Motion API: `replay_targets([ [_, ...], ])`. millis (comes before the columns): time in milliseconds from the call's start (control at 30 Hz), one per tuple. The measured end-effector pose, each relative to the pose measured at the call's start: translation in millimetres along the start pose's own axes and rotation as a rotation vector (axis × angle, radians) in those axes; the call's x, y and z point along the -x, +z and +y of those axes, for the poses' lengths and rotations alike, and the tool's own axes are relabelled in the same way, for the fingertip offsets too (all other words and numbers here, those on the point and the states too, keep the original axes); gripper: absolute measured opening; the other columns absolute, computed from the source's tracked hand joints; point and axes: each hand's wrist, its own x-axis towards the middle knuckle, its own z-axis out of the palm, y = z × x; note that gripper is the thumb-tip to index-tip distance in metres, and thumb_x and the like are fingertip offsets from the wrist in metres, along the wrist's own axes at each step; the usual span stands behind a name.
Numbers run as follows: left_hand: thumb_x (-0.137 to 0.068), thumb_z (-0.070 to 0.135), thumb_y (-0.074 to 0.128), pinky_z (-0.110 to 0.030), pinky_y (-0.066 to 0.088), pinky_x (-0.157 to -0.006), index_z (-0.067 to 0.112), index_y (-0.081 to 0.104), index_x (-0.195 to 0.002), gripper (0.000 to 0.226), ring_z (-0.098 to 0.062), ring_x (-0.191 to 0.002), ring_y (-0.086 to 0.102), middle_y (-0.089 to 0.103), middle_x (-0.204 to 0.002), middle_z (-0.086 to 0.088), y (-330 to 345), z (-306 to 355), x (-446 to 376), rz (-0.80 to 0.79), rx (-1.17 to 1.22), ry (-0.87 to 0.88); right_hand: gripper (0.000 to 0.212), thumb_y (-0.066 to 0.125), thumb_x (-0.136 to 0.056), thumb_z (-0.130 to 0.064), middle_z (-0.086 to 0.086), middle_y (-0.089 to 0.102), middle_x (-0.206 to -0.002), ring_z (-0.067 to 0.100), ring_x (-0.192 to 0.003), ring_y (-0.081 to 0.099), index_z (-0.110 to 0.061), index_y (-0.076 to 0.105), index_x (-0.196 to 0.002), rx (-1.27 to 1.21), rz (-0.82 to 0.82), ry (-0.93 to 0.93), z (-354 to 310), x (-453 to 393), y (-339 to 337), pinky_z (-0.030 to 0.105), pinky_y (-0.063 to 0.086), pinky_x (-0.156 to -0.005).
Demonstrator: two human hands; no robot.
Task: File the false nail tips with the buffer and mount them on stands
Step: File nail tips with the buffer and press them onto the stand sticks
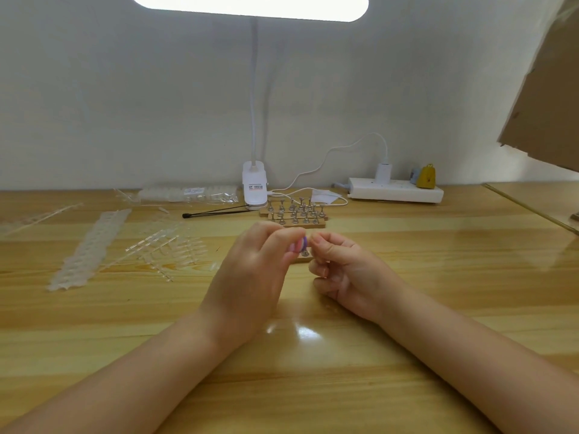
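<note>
I see both hands raised just above the pale wooden tabletop [313, 355], close in front of a small wooden block stand [302, 259] with one metal peg. My left hand [250, 277] has its fingers curled in a tight grip around a small pink-and-purple buffer block [298, 244], right above that stand. My right hand [341, 270] sits just right of the stand, fingertips pinched together; I cannot tell whether a nail tip is between them. Behind the stand rest rows of metal-pegged wooden stands [294, 214]; left of it lie clear plastic nail tip strips [166, 245].
</note>
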Motion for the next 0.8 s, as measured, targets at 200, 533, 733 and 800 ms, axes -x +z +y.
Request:
replay_targets([
  [200,-0.091,0.012,0.061,-0.039,0.051,-0.075,0.013,0.057,-0.113,0.022,-0.026,-0.081,0.061,0.063,-0.093,-0.01,-6.5,-5.9,-4.4,0.072,-0.201,0.177,0.012,0.068,-0.072,-0.024,-0.002,0.038,-0.061,0.007,-0.052,0.033,-0.013,0.065,-0.072,0.0,0.019,0.021,-0.2,0.0,1.1,0.017,0.019,-0.04],
  [533,-0.082,0.005,0.074,-0.037,0.049,-0.071,0.013,0.056,-0.107,0.031,-0.026,-0.076,0.058,0.062,-0.089,-0.01,-9.4,-18.3,-5.1,0.079,-0.289,0.271,0.012,0.061,-0.077,-0.024,-0.005,0.035,-0.062,0.007,-0.054,0.034,-0.015,0.06,-0.069,0.024,0.015,0.06,-3.6,1.6,1.6,0.023,0.011,-0.051],
  [733,-0.079,0.003,0.076,-0.033,0.046,-0.08,0.018,0.051,-0.113,0.045,-0.023,-0.086,0.056,0.055,-0.104,-0.006,-3.6,-13.8,-2.0,0.011,-0.284,0.354,0.011,0.057,-0.081,-0.025,-0.004,0.038,-0.062,0.007,-0.052,0.037,-0.014,0.053,-0.079,0.081,-0.081,0.062,-1.1,0.4,0.7,0.021,0.014,-0.046],
  [800,-0.081,0.004,0.073,-0.04,0.051,-0.075,0.017,0.051,-0.11,0.039,-0.028,-0.082,0.061,0.062,-0.096,-0.011,-10.1,-17.6,-4.8,0.047,-0.258,0.256,0.014,0.057,-0.081,-0.027,-0.004,0.036,-0.062,0.008,-0.054,0.039,-0.016,0.055,-0.074,0.084,-0.075,0.082,-1.4,-0.2,-0.3,0.019,0.018,-0.044],
])
